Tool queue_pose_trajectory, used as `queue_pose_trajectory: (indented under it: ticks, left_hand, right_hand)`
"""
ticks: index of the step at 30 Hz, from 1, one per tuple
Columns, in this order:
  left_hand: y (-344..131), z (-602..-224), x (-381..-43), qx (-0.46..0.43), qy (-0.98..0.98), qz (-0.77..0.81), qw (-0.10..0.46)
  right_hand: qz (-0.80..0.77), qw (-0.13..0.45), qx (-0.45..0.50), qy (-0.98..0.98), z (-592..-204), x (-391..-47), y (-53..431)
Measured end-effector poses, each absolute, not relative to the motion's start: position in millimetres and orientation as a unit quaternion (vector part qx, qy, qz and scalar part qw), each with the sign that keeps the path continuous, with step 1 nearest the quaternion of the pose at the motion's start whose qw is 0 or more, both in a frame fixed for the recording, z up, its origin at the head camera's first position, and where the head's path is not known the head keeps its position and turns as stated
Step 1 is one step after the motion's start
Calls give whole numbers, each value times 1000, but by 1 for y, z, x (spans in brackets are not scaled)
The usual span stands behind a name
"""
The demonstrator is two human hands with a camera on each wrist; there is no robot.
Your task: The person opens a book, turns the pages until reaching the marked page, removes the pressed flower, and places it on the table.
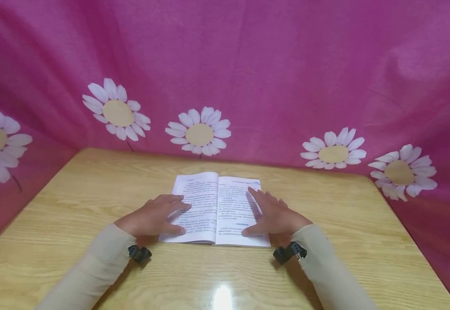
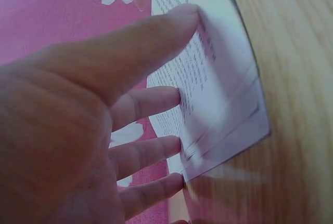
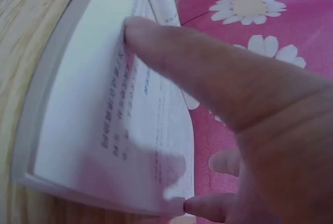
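An open book (image 1: 230,206) with printed pages lies flat on the wooden table in the head view. My left hand (image 1: 157,215) rests on the outer part of the left page, fingers spread and thumb low on the page. In the left wrist view, the thumb and fingertips (image 2: 174,96) touch the paper near its outer edge. My right hand (image 1: 273,213) rests over the right page's outer edge, its thumb touching the lower page. The right wrist view shows that thumb (image 3: 156,39) on the printed text. Neither hand grips the pages.
The wooden table (image 1: 93,202) extends around the book, with a bright light reflection near its front. A magenta cloth (image 1: 248,77) with white daisies hangs behind and at both sides. Dark bands (image 1: 139,255) with small devices sit on both wrists.
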State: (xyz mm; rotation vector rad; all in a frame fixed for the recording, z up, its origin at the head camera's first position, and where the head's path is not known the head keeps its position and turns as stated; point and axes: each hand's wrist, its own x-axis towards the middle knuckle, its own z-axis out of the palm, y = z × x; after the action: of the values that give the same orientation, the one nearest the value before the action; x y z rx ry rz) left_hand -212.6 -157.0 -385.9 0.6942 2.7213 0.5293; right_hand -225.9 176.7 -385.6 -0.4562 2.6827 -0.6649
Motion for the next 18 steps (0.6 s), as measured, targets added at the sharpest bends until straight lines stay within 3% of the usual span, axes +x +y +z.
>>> queue_pose_trajectory:
  ticks: [18]
  left_hand:
    - [-157,-387,-212,235,946,176,141]
  right_hand:
    - [-274,170,-172,931,-383,-226,172]
